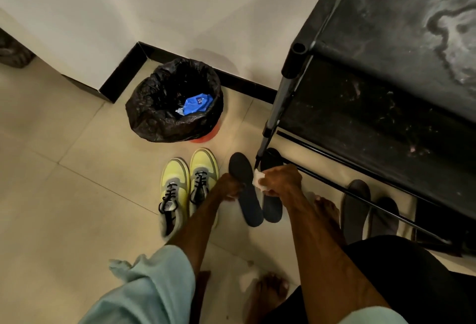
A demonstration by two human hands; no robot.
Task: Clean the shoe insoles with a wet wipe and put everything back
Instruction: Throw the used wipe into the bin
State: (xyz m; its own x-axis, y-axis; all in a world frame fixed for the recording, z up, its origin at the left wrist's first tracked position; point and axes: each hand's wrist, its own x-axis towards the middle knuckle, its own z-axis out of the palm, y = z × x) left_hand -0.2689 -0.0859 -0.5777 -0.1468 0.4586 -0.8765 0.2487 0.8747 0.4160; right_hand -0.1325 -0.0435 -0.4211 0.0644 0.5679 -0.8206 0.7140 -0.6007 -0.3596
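Two dark insoles lie side by side on the tiled floor. My left hand holds the left insole at its left edge, near the middle. My right hand grips a crumpled white wet wipe and holds it against that insole's right side. The right insole is partly hidden under my right hand and the rack leg. A pair of yellow sneakers with black laces stands just left of the insoles.
An orange bin with a black liner holds a blue wrapper beyond the sneakers. A black shoe rack rises on the right, grey slippers beneath it. My bare feet stand near the insoles.
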